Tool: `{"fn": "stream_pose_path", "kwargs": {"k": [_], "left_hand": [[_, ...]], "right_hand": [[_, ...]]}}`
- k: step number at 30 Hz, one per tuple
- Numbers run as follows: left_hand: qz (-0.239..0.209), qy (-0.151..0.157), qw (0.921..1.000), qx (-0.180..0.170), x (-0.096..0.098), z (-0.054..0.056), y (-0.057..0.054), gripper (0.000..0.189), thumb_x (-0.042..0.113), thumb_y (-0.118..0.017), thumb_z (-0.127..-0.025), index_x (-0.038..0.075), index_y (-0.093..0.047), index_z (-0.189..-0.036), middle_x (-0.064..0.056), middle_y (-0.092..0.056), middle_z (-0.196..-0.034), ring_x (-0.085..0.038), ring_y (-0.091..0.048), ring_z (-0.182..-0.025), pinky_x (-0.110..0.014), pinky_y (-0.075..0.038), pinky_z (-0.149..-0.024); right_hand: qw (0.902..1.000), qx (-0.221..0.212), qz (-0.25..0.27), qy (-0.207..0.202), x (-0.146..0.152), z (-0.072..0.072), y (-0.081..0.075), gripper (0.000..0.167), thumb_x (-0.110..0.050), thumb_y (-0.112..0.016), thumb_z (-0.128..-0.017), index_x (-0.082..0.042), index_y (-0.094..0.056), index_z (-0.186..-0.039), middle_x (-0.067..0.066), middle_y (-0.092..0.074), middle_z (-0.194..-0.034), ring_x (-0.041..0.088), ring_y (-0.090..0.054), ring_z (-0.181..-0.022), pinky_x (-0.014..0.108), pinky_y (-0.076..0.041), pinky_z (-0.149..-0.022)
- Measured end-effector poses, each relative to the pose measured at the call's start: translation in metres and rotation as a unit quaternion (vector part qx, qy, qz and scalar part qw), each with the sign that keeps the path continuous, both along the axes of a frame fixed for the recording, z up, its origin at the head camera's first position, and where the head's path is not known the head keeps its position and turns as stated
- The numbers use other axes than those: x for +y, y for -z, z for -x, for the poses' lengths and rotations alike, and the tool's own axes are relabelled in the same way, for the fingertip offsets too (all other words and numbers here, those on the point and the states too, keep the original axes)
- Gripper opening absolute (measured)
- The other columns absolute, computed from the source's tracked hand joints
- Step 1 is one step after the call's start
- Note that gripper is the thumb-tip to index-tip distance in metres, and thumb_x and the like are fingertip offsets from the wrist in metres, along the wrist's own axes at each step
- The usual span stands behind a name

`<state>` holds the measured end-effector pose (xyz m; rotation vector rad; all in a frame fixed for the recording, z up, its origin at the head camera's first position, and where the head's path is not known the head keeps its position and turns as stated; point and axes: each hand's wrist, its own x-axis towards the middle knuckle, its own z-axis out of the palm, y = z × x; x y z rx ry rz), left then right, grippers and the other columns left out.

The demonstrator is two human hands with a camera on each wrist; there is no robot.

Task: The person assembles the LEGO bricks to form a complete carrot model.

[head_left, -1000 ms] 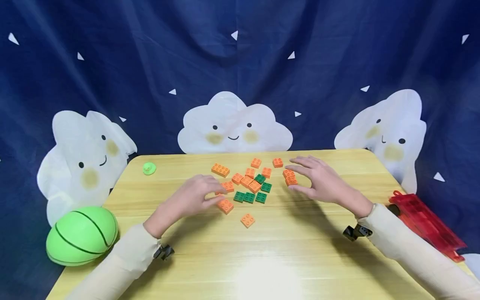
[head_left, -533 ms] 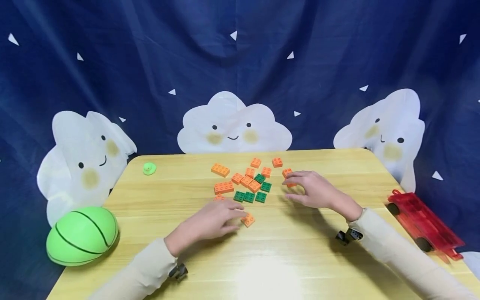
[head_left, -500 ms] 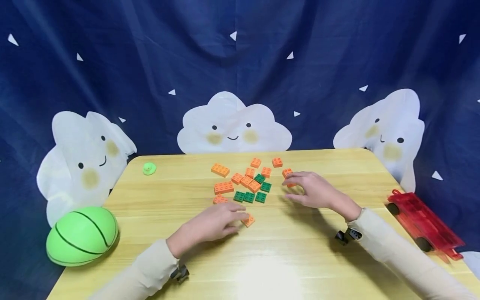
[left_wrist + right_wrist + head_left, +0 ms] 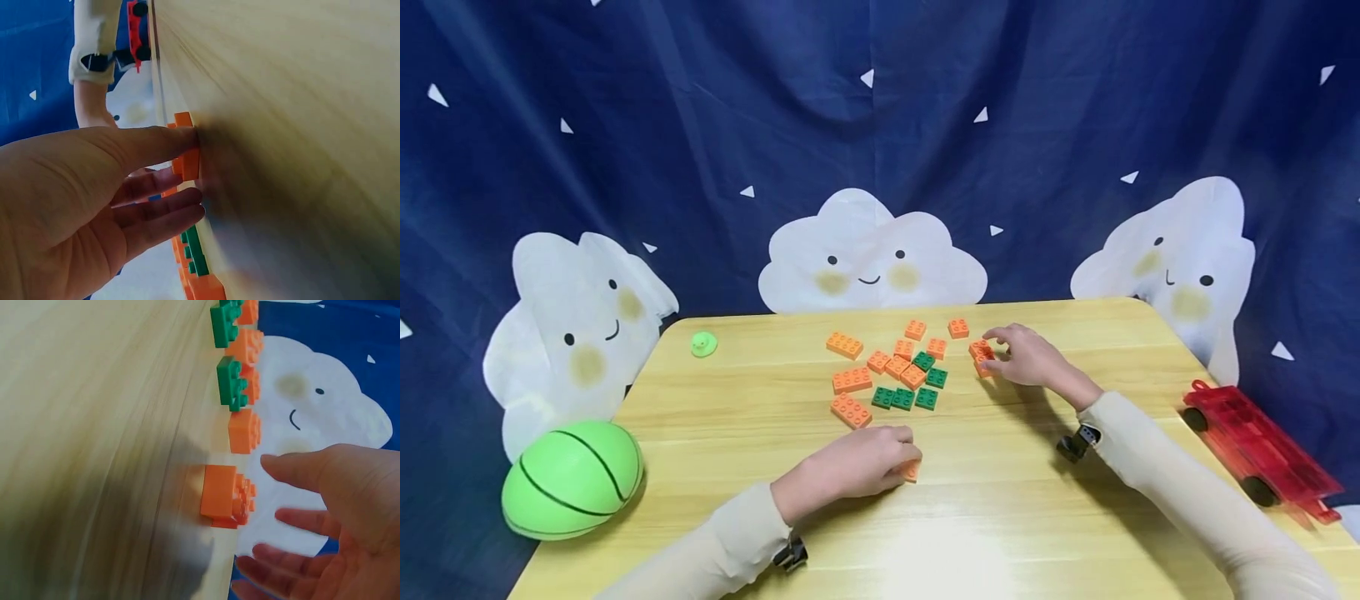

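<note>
My left hand is low on the near side of the table, its thumb and forefinger pinching a square orange building brick. The left wrist view shows the thumb lying across this brick, close to the tabletop. My right hand hovers by an orange brick pair at the right of the scattered bricks. In the right wrist view its thumb and fingers are spread, apart from those orange bricks. Several green bricks and other orange bricks lie between the hands.
A green ball sits at the table's left edge, and a small green duck toy is at the back left. On the right edge stands a red toy wagon. A blue cloud-print curtain hangs behind the table.
My left hand has moved from the long orange bricks to the square orange brick, taken hold of it and shifted it nearer. The right hand lowered, then rose slightly, staying by the brick pair.
</note>
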<state>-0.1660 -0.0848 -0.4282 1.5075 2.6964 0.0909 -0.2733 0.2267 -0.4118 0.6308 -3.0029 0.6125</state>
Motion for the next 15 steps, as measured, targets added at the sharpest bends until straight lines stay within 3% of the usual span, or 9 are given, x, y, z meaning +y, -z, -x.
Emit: {"fn": "stream_pose_path", "kwargs": {"k": [5,10,12,15], "left_hand": [[0.009,-0.001,1.0000,0.001,0.009,-0.004,0.001,0.017,0.027,-0.074,-0.095,0.019,-0.071,-0.110,0.008,-0.063,-0.097,-0.002,-0.057,-0.084,-0.018,-0.052,-0.078],[0.016,0.000,0.9999,-0.005,0.013,-0.008,0.002,0.019,0.030,-0.075,-0.095,0.021,-0.070,-0.110,0.008,-0.062,-0.097,-0.001,-0.054,-0.083,-0.017,-0.049,-0.072],[0.017,-0.001,0.9998,-0.006,0.012,-0.008,0.001,0.020,0.030,-0.076,-0.094,0.021,-0.070,-0.110,0.008,-0.062,-0.097,-0.001,-0.053,-0.082,-0.017,-0.048,-0.071],[0.020,-0.002,0.9998,-0.008,0.009,-0.009,0.001,0.022,0.032,-0.076,-0.093,0.020,-0.070,-0.111,0.008,-0.060,-0.095,0.000,-0.051,-0.079,-0.016,-0.046,-0.068]], "right_hand": [[0.9998,0.020,-0.008,-0.003,-0.020,0.000,-0.002,0.051,-0.030,-0.077,-0.091,0.000,-0.065,-0.131,0.024,-0.067,-0.117,0.037,-0.064,-0.103,0.052,-0.055,-0.083],[0.9959,0.025,0.008,-0.087,-0.067,-0.004,-0.009,0.042,-0.030,-0.077,-0.093,-0.005,-0.071,-0.125,0.019,-0.070,-0.119,0.035,-0.066,-0.101,0.048,-0.057,-0.079],[0.9925,0.028,-0.001,-0.119,-0.088,-0.003,-0.010,0.039,-0.031,-0.077,-0.093,-0.008,-0.072,-0.124,0.016,-0.070,-0.126,0.035,-0.066,-0.111,0.048,-0.059,-0.083],[0.9862,0.032,-0.015,-0.162,-0.121,0.000,-0.010,0.039,-0.032,-0.076,-0.094,-0.009,-0.072,-0.125,0.013,-0.070,-0.127,0.033,-0.067,-0.114,0.046,-0.060,-0.085]]}}
